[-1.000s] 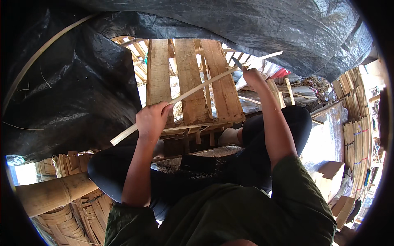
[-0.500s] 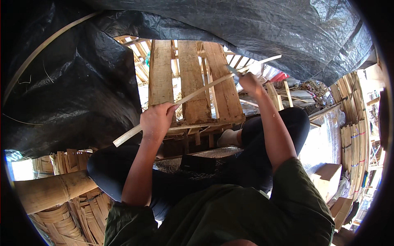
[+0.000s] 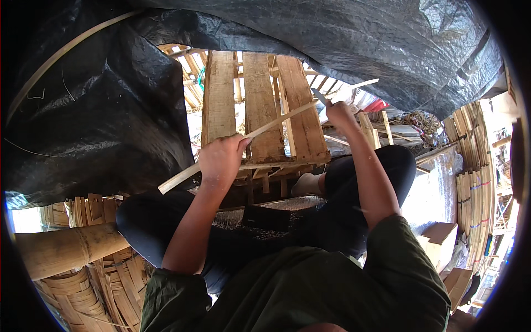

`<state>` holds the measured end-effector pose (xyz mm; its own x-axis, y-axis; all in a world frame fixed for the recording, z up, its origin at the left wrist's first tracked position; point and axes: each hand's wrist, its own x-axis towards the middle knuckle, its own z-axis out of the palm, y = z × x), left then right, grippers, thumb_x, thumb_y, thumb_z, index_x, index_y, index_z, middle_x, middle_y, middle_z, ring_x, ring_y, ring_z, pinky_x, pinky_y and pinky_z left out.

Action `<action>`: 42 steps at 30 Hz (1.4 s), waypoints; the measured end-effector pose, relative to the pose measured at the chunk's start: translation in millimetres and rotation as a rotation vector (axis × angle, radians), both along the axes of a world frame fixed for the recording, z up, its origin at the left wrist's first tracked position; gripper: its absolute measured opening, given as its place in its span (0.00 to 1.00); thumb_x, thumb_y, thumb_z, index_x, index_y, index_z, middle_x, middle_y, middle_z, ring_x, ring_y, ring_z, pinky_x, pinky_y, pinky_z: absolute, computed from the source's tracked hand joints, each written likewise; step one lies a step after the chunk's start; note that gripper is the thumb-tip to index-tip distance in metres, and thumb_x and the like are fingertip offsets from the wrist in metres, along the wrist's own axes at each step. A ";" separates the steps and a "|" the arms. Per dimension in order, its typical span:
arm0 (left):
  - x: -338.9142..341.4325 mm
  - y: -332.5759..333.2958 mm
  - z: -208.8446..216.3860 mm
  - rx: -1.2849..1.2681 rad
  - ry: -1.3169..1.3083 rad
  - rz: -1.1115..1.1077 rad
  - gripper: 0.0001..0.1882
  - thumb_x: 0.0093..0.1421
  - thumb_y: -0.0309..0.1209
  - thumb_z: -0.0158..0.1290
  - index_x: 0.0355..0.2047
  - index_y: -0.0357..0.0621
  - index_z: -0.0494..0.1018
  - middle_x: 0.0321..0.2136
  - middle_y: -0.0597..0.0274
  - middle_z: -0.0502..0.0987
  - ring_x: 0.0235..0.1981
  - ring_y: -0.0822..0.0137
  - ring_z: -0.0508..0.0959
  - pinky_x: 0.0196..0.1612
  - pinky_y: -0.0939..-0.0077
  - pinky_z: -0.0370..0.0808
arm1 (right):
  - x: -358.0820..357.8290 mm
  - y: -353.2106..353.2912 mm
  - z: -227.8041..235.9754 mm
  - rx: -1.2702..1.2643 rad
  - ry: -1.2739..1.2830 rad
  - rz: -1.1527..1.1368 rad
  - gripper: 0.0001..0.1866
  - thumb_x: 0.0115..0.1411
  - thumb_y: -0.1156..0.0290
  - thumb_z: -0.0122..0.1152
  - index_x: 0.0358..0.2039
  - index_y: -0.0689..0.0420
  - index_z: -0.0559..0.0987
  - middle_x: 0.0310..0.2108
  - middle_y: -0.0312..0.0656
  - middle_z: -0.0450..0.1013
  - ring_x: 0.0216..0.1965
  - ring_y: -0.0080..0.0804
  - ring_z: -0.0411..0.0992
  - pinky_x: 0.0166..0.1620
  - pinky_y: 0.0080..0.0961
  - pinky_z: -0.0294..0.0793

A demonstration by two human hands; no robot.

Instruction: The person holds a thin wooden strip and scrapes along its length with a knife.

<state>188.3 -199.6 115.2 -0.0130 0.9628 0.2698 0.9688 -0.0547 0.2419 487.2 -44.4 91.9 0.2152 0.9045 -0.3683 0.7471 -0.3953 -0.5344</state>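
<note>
My left hand [image 3: 220,159] is closed round a long, pale strip of split bamboo [image 3: 276,122], with a short end sticking out behind the wrist. The strip runs up to the right, over the planks of a wooden bench [image 3: 264,113], toward the black tarp. In my right hand [image 3: 339,115] I grip a knife [image 3: 319,96] by its handle. Its blade points up and left and meets the strip, or lies just beside it; I cannot tell exactly. The fingers of my right hand hide most of the handle.
Black tarp [image 3: 354,39] hangs across the far side and the left. A thick bamboo pole [image 3: 72,249] lies left of my knee, above woven bamboo [image 3: 77,293]. Bundled slats [image 3: 474,193] and cardboard boxes [image 3: 440,243] stand at the right.
My left hand has slid a little to the right along the strip. The knife has turned more upright, and my right hand has shifted slightly right and down.
</note>
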 end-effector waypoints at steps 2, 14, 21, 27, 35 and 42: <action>1.3 -3.4 -5.5 -0.008 0.013 0.005 0.16 0.61 0.49 0.55 0.26 0.53 0.80 0.17 0.57 0.77 0.21 0.51 0.79 0.25 0.61 0.74 | -16.2 -20.0 -30.2 0.106 -0.075 0.089 0.34 0.69 0.48 0.43 0.33 0.73 0.80 0.24 0.58 0.77 0.25 0.47 0.79 0.32 0.44 0.78; 20.9 -5.6 -46.3 -0.001 0.070 -0.057 0.16 0.64 0.49 0.51 0.27 0.53 0.77 0.17 0.60 0.77 0.21 0.56 0.80 0.24 0.64 0.75 | 48.7 4.4 -77.1 0.158 -0.068 -0.024 0.35 0.68 0.45 0.44 0.33 0.71 0.80 0.22 0.56 0.77 0.20 0.47 0.76 0.27 0.43 0.77; 41.1 -8.5 -7.8 -0.009 0.091 -0.050 0.17 0.64 0.49 0.51 0.28 0.53 0.78 0.18 0.60 0.77 0.21 0.56 0.79 0.25 0.64 0.75 | 64.2 7.1 -49.8 0.181 -0.103 -0.022 0.34 0.68 0.46 0.44 0.33 0.69 0.82 0.31 0.63 0.78 0.40 0.58 0.79 0.43 0.46 0.77; 39.4 -5.0 -19.8 0.019 0.111 -0.077 0.16 0.64 0.47 0.51 0.26 0.52 0.76 0.16 0.62 0.76 0.20 0.59 0.80 0.23 0.66 0.75 | 68.6 15.5 -63.4 0.200 -0.150 -0.039 0.36 0.69 0.44 0.44 0.33 0.73 0.78 0.24 0.57 0.77 0.22 0.47 0.78 0.22 0.42 0.75; 40.2 11.0 -33.1 -0.062 0.115 -0.040 0.18 0.65 0.49 0.50 0.26 0.53 0.77 0.18 0.59 0.77 0.22 0.56 0.80 0.25 0.63 0.76 | 39.0 7.8 -72.3 0.156 -0.113 -0.003 0.29 0.66 0.53 0.47 0.35 0.71 0.80 0.35 0.67 0.76 0.42 0.63 0.77 0.44 0.49 0.76; 45.1 21.7 -31.0 0.006 0.130 -0.083 0.16 0.64 0.46 0.52 0.25 0.53 0.78 0.17 0.62 0.77 0.21 0.60 0.81 0.23 0.68 0.75 | 38.9 14.7 -91.7 0.343 -0.204 0.358 0.34 0.69 0.45 0.41 0.36 0.69 0.79 0.23 0.50 0.76 0.18 0.41 0.73 0.23 0.38 0.75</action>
<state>233.4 -177.9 84.2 0.1022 0.9575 0.2697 0.9839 -0.1373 0.1144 526.1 -29.8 0.2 -0.0927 0.9955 -0.0220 0.9054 0.0751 -0.4179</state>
